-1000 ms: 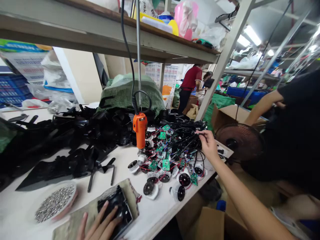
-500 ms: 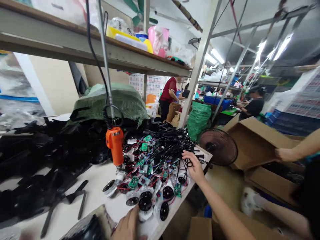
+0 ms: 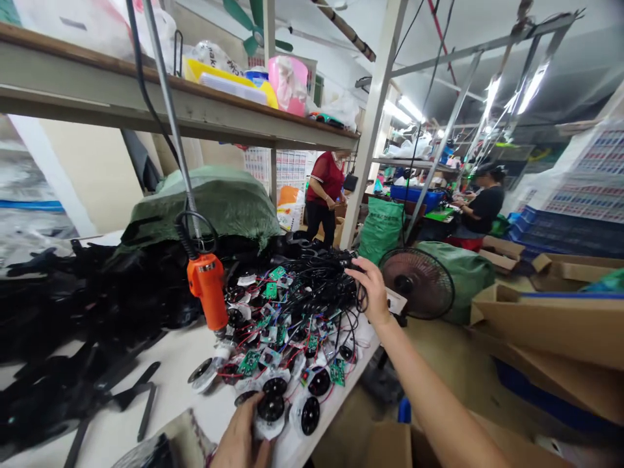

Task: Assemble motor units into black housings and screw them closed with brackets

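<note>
At the bottom of the view my left hand (image 3: 240, 434) has its fingers and thumb closed around a white round part with a black disc (image 3: 270, 408). The part sits at the near edge of a pile of similar parts, green circuit boards (image 3: 250, 363) and red and blue wires. My right hand (image 3: 373, 291) is at the right side of the black cables (image 3: 312, 276), with its fingers curled on a black cable. An orange electric screwdriver (image 3: 208, 292) hangs over the pile's left side.
Black plastic parts (image 3: 112, 286) cover the table's left side. A cloth pad (image 3: 188, 432) lies in front. A shelf (image 3: 195, 107) crosses overhead. To the right are a fan (image 3: 416, 283) and cardboard boxes (image 3: 550, 338). Co-workers (image 3: 324, 188) stand or sit farther back.
My left hand left a black housing on the pad and moved right to the white part with the black disc. My right hand stayed by the cables and rose slightly. The view turned right.
</note>
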Motion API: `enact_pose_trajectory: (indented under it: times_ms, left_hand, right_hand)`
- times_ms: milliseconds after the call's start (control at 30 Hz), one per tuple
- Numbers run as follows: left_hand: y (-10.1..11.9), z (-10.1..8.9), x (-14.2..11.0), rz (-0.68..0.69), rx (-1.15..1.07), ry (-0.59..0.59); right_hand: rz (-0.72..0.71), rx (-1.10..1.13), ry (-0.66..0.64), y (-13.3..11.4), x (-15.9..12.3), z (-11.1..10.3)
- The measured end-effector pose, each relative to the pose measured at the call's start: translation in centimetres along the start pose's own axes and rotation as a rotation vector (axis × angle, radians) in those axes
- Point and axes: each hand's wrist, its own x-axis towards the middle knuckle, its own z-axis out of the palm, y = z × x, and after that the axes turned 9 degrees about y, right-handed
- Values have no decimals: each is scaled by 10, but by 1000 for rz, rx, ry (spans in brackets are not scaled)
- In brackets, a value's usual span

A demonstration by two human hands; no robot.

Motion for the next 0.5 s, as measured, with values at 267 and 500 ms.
enact_pose_trajectory:
  times_ms: [267,500]
  left_hand:
    - [49,-95,2,-471,-446,198]
    - [46,-146,-8,-622,-565,455]
  right_hand:
    - [84,123,-73,-47,35,27]
    - [69,372,-411,-179,15,43]
